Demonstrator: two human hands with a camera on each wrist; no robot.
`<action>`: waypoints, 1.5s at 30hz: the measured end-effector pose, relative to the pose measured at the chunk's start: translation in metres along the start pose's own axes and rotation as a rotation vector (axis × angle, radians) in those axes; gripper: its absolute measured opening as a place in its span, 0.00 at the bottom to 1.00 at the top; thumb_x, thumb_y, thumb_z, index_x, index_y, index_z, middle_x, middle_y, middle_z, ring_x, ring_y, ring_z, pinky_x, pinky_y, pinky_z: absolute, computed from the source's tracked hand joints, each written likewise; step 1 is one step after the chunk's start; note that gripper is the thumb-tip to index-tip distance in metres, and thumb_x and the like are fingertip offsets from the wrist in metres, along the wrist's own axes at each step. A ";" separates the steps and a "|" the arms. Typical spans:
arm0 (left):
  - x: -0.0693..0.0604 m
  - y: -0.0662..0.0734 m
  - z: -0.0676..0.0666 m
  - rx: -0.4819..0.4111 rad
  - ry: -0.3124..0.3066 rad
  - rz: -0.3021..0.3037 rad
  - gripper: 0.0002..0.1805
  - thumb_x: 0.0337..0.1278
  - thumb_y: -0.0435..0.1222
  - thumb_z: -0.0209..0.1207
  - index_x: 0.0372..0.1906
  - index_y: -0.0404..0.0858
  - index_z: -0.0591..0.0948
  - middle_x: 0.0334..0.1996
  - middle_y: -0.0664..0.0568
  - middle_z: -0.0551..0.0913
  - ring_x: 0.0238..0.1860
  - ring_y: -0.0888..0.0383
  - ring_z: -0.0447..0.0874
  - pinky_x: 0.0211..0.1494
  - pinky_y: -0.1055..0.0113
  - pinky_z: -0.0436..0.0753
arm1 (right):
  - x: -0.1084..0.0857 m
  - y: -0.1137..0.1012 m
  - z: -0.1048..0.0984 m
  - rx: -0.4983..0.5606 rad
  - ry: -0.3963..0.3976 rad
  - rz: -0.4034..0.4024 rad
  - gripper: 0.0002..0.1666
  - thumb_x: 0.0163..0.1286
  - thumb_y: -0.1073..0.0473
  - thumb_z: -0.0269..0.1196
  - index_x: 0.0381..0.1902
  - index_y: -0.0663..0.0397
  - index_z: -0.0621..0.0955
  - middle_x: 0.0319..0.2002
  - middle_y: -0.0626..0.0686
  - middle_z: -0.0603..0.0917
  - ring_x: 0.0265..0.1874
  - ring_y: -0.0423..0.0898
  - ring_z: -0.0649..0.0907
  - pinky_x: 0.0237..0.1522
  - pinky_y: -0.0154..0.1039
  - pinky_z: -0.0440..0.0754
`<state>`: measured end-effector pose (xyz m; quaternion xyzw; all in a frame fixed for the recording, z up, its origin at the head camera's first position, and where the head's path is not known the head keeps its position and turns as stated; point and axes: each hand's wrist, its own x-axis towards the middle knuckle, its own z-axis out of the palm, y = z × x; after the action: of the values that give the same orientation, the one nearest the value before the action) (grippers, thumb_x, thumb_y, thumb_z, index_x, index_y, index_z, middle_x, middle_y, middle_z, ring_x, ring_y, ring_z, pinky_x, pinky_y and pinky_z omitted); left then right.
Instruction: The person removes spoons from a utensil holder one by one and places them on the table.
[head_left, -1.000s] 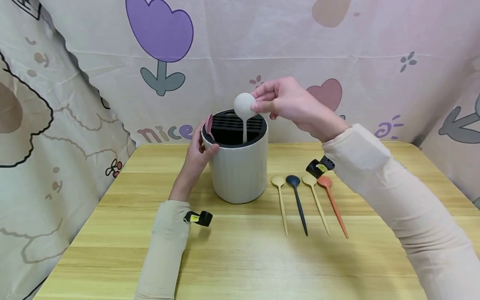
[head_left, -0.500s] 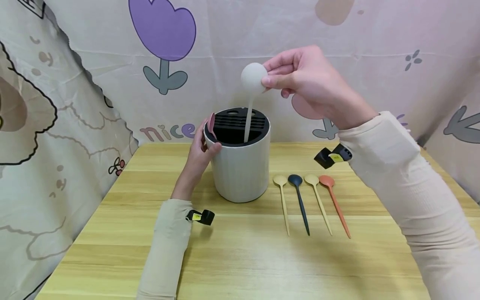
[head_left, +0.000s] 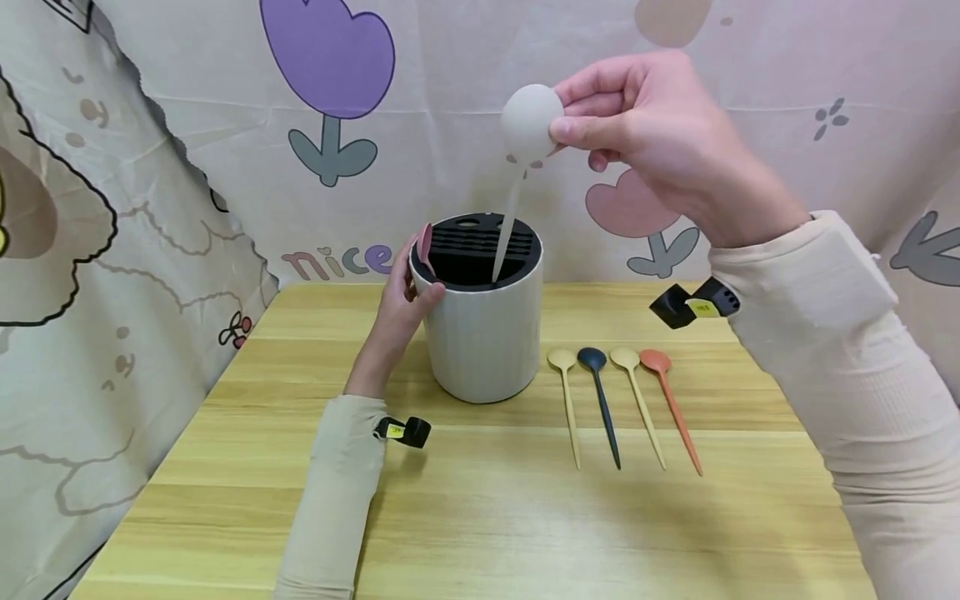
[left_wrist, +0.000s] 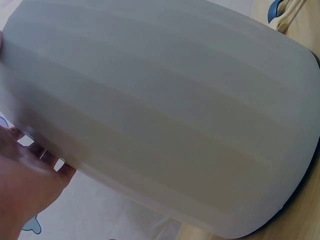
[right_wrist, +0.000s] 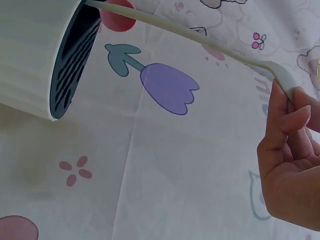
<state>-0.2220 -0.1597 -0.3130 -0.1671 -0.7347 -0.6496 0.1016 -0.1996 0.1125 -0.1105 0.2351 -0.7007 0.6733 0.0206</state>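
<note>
A person's 2 hands work at a white ribbed utensil holder (head_left: 483, 342) standing near the far side of a wooden table (head_left: 480, 517). The right hand (head_left: 660, 133) pinches the round bowl of a white spoon (head_left: 531, 121) between thumb and fingers, high above the holder. The handle slants down and left to the wide opening in the holder's black top (head_left: 483, 236); how far its tip goes inside is hidden. The left hand (head_left: 401, 308) grips the holder's upper left side, thumb on the near face. A pink spoon (head_left: 424, 243) leans at the left rim, beside that hand. On the table to the right lie 4 more spoons, left to right: a left yellow spoon (head_left: 561, 358), a blue spoon (head_left: 592, 358), a right yellow spoon (head_left: 624, 358) and an orange spoon (head_left: 656, 361).

Good handling here would mean bracing the holder firmly with the left hand, tilting the handle closer to upright, guiding its tip clear of the near rim and slats, and avoiding the pink spoon.
</note>
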 end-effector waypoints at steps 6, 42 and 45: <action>0.001 -0.001 0.000 0.008 -0.003 -0.001 0.68 0.29 0.75 0.61 0.77 0.46 0.50 0.75 0.50 0.51 0.73 0.50 0.49 0.71 0.47 0.56 | -0.001 0.000 -0.010 0.104 0.030 0.013 0.17 0.51 0.73 0.73 0.40 0.71 0.83 0.30 0.60 0.86 0.29 0.48 0.75 0.19 0.29 0.74; -0.001 0.000 -0.002 0.008 0.001 -0.011 0.69 0.29 0.76 0.61 0.77 0.45 0.50 0.75 0.50 0.50 0.74 0.50 0.48 0.72 0.47 0.54 | -0.044 0.102 -0.022 0.004 -0.094 0.115 0.29 0.56 0.78 0.66 0.57 0.60 0.80 0.36 0.52 0.86 0.37 0.44 0.83 0.35 0.31 0.79; -0.001 0.002 -0.002 0.012 0.004 -0.009 0.69 0.28 0.76 0.61 0.77 0.45 0.50 0.75 0.49 0.51 0.74 0.50 0.49 0.72 0.47 0.54 | -0.049 0.114 -0.022 -0.057 -0.136 0.145 0.32 0.56 0.77 0.66 0.61 0.64 0.76 0.38 0.50 0.86 0.41 0.44 0.83 0.44 0.34 0.80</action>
<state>-0.2204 -0.1616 -0.3116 -0.1617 -0.7392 -0.6460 0.1013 -0.2032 0.1462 -0.2323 0.2283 -0.7345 0.6353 -0.0693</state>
